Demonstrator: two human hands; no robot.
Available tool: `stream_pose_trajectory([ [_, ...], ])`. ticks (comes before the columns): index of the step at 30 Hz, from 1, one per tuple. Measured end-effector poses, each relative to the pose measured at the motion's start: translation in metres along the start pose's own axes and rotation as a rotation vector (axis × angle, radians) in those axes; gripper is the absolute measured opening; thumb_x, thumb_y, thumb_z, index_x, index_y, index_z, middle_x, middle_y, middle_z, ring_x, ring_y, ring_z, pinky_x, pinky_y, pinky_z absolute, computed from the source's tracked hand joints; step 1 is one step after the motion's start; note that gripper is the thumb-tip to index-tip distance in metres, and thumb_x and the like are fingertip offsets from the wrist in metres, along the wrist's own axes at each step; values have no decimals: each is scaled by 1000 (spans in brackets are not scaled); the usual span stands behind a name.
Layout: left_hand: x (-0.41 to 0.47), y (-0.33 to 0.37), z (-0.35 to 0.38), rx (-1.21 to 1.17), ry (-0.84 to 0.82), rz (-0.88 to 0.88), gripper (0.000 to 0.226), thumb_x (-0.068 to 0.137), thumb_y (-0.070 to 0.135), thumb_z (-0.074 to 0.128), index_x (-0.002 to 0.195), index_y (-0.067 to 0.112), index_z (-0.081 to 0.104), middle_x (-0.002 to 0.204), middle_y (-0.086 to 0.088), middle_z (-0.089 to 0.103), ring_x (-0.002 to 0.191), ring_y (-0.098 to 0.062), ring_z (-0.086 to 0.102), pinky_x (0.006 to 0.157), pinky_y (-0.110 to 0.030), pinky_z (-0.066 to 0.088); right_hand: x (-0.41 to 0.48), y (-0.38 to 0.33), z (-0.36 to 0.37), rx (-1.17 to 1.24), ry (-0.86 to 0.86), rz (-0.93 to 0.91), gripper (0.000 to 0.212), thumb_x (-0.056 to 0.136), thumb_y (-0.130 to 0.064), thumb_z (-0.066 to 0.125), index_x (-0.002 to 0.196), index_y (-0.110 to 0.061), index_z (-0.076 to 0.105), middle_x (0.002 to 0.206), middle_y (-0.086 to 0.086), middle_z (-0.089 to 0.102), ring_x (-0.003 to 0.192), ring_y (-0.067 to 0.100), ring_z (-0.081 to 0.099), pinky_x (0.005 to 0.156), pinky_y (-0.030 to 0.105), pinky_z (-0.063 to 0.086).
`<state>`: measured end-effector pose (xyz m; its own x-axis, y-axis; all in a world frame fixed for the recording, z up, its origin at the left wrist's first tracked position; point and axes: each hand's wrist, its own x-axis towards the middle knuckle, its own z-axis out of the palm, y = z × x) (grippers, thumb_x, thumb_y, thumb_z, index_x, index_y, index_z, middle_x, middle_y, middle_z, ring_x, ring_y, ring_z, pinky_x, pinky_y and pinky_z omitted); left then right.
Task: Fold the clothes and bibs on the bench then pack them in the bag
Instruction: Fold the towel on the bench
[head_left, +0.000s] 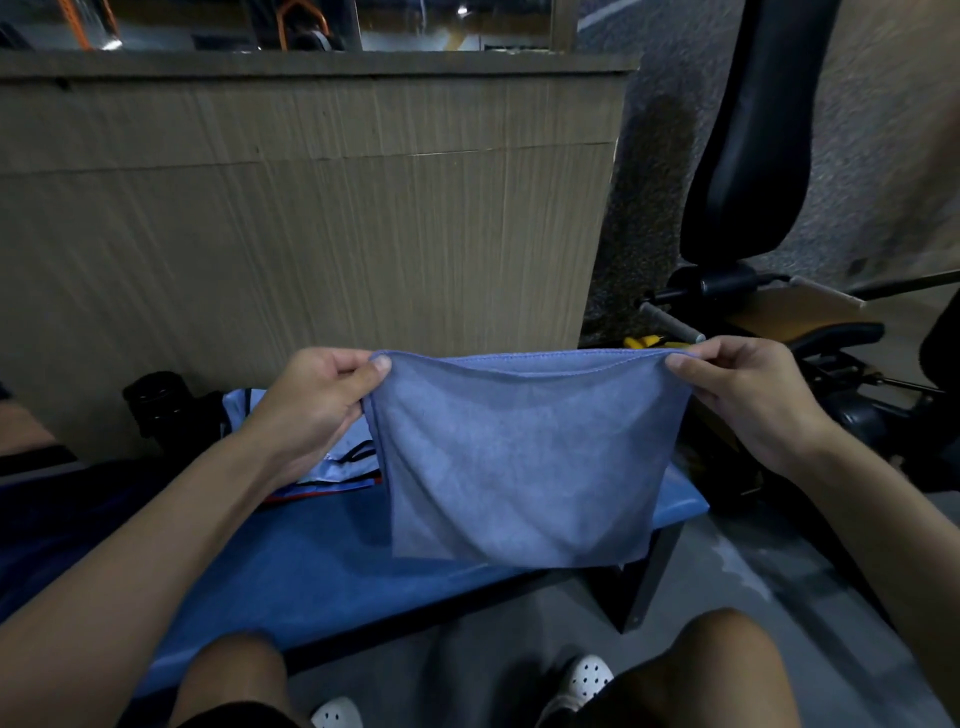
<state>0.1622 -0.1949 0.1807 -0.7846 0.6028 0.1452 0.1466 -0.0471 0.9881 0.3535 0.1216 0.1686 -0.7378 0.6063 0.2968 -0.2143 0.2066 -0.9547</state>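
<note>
A blue cloth (519, 457) hangs doubled over in the air above the blue bench (311, 561). My left hand (317, 400) pinches its top left corner between thumb and fingers. My right hand (743, 389) pinches the top right corner. The top edge is stretched between both hands and the lower edge hangs free just above the bench. A light blue item with red and black trim (332, 467) lies on the bench behind my left wrist, partly hidden.
A tall wooden panel (311, 234) stands right behind the bench. A black padded seat back and exercise machine (753, 156) stand at the right. A black object (156, 405) sits at the left. My knees and white shoes are below.
</note>
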Motion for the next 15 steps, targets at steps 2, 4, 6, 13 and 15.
stream_pose_trajectory([
  [2, 0, 0, 0, -14, 49, 9, 27, 103, 13, 50, 102, -6, 69, 104, -17, 75, 105, -20, 70, 89, -23, 56, 1, -2, 3, 13, -8, 6, 34, 64, -32, 82, 78, -4, 67, 86, 18, 65, 88, 25, 63, 97, 48, 48],
  [4, 1, 0, 0, -4, 105, 24, 27, 102, 16, 54, 96, -4, 72, 101, -16, 75, 102, -20, 71, 92, -27, 56, 3, 0, 2, -14, 0, 11, 13, 78, -16, 75, 77, -5, 67, 84, 15, 65, 86, 24, 62, 95, 48, 48],
  [6, 3, 0, -3, 40, 151, 31, 22, 99, 14, 58, 93, 0, 74, 99, -15, 76, 101, -19, 72, 96, -32, 53, 3, 2, 0, -35, -2, 5, 13, 84, -19, 72, 76, -8, 70, 80, 11, 66, 83, 22, 60, 93, 47, 48],
  [13, 4, 2, -12, 257, 194, 86, 16, 91, 4, 68, 85, 16, 77, 90, 6, 78, 96, -6, 70, 93, -28, 51, 2, 3, -5, -97, 0, -9, 16, 92, -16, 65, 82, -5, 70, 83, 8, 69, 86, 17, 63, 86, 35, 52],
  [15, 4, 2, -13, 361, 179, 157, 20, 89, 1, 69, 84, 20, 75, 84, 17, 76, 87, 4, 68, 88, -18, 51, 3, 4, -8, -121, 22, -20, 11, 89, -14, 69, 82, -5, 69, 78, 2, 68, 82, 11, 63, 74, 21, 51],
])
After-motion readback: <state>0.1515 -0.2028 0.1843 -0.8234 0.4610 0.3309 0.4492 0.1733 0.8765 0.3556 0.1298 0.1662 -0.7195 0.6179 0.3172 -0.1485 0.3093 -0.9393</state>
